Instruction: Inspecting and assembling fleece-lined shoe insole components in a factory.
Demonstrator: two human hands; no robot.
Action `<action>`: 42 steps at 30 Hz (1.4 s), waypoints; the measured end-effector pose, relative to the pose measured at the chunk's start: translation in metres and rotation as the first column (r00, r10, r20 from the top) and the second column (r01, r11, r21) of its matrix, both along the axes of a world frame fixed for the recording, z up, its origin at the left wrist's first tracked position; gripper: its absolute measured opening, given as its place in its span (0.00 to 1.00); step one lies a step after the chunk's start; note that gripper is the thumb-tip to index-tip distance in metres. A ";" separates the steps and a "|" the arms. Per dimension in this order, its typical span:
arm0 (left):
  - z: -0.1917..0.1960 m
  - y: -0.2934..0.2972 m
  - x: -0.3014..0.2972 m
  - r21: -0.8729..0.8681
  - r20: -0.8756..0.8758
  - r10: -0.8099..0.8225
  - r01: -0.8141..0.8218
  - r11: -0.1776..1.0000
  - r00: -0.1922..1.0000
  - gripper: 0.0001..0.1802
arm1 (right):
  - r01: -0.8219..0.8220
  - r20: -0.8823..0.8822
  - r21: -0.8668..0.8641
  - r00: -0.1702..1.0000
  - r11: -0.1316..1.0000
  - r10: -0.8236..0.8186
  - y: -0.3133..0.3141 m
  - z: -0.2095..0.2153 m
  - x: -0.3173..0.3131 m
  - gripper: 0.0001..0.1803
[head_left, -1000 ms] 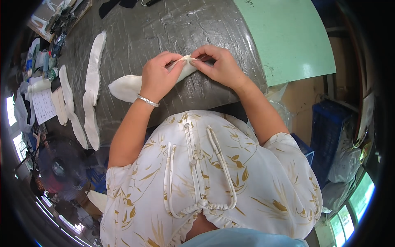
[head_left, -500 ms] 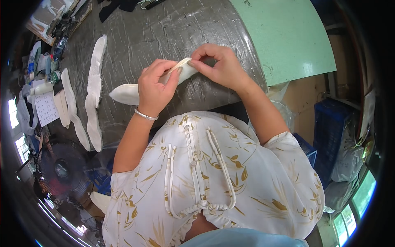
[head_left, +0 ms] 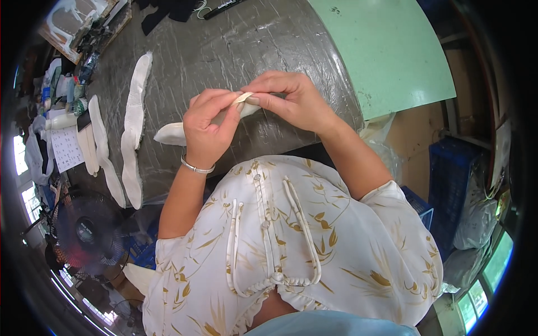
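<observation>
A white, soft-looking strip of fabric [head_left: 170, 134] is held between my two hands above the grey-covered table. My left hand [head_left: 210, 123], with a bangle at the wrist, pinches its edge between thumb and fingers. Close against it, my right hand [head_left: 294, 101] pinches the same edge, and a small cream fold stands up between the fingertips. One rounded end of the strip sticks out past my left hand, while much of its middle is hidden behind the fingers. Further left lies a long white strip [head_left: 133, 126] with wavy sides, beside a narrower white strip [head_left: 102, 148].
A green board [head_left: 386, 53] adjoins the grey table [head_left: 235, 42] at right. Dark cloth pieces [head_left: 168, 14] and a black pen [head_left: 223, 9] lie at the far edge. A written sheet [head_left: 66, 148] and bottles are at left, above a fan [head_left: 87, 229]. Blue crates [head_left: 454, 179] stand at right.
My right hand has come left and slightly nearer, so the fingertips of both hands now meet on the strip's edge. Less of the strip shows between them.
</observation>
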State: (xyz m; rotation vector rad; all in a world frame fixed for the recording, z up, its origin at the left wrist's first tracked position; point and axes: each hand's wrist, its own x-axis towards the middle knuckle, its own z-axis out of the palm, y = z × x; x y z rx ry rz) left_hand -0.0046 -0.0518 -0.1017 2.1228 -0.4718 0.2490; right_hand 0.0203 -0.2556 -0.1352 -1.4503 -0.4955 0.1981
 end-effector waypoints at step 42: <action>-0.076 0.113 -0.036 0.639 0.010 0.159 -0.129 0.758 0.987 0.37 | 0.163 0.426 -0.857 0.757 0.489 0.495 0.045 -0.030 -0.058 0.43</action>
